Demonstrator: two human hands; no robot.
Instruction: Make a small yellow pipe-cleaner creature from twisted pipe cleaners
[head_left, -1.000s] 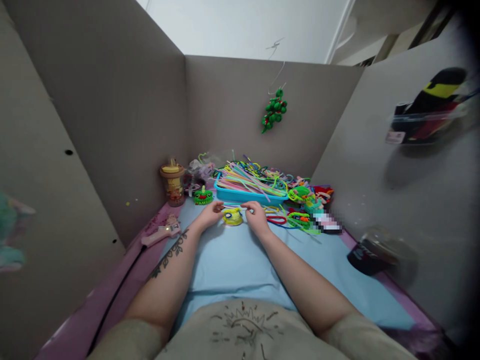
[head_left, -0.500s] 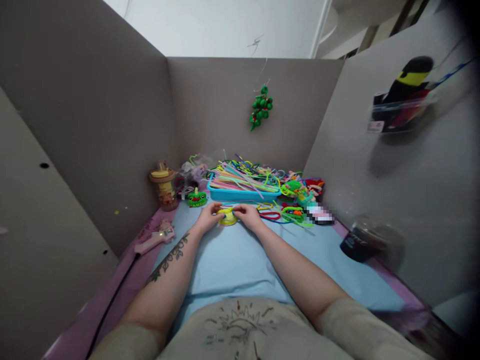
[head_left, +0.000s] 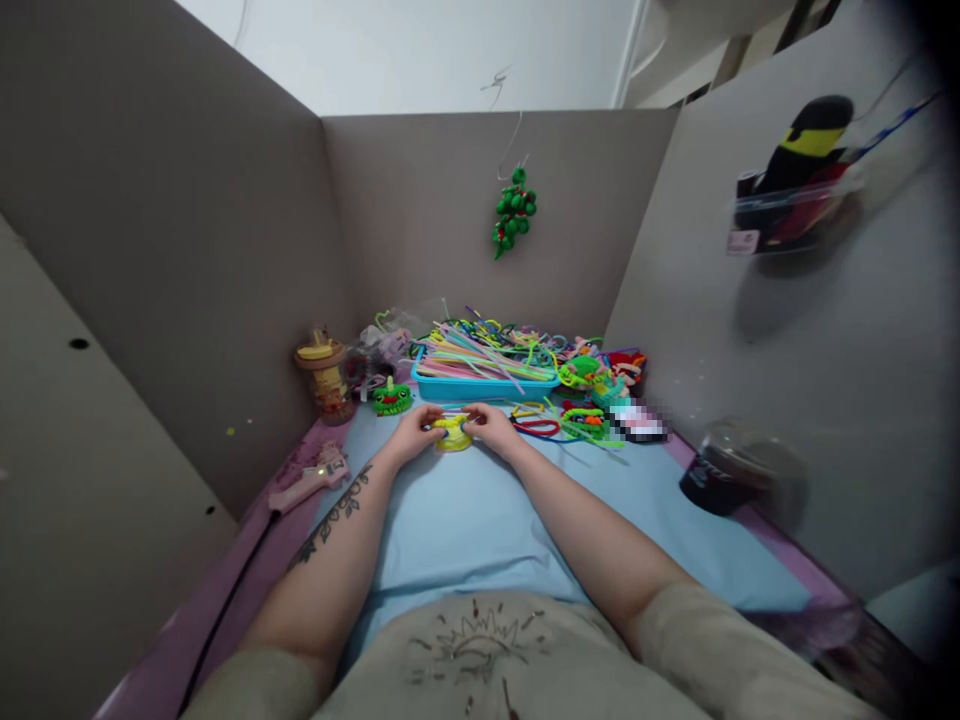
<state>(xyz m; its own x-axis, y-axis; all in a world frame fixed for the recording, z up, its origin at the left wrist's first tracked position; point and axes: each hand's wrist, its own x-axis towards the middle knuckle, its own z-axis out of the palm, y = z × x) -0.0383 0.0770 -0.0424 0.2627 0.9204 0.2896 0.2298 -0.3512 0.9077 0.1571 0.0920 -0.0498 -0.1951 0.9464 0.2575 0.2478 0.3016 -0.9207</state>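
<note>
Between my two hands is a small yellow pipe-cleaner piece (head_left: 454, 436), rounded in shape, held just above the blue cloth. My left hand (head_left: 420, 432) pinches its left side, and my right hand (head_left: 487, 428) pinches its upper right side. The fingertips partly cover it, so its finer shape is hidden. Right behind the hands stands a blue tray (head_left: 487, 388) heaped with pastel pipe cleaners (head_left: 480, 357). A green frog-like pipe-cleaner figure (head_left: 392, 398) sits left of the tray. Red scissors handles (head_left: 537, 428) lie just right of my right hand.
A pink glue gun (head_left: 311, 485) with a black cord lies at left, near a lidded cup (head_left: 325, 378). More pipe-cleaner figures (head_left: 589, 422) and a blurred-out phone-like object (head_left: 641, 420) are at right. A dark jar (head_left: 716, 475) stands by the right wall. Grey panels enclose the table.
The view has shifted slightly. Both hands stay on the yellow piece; my right fingers have moved a little closer over its top.
</note>
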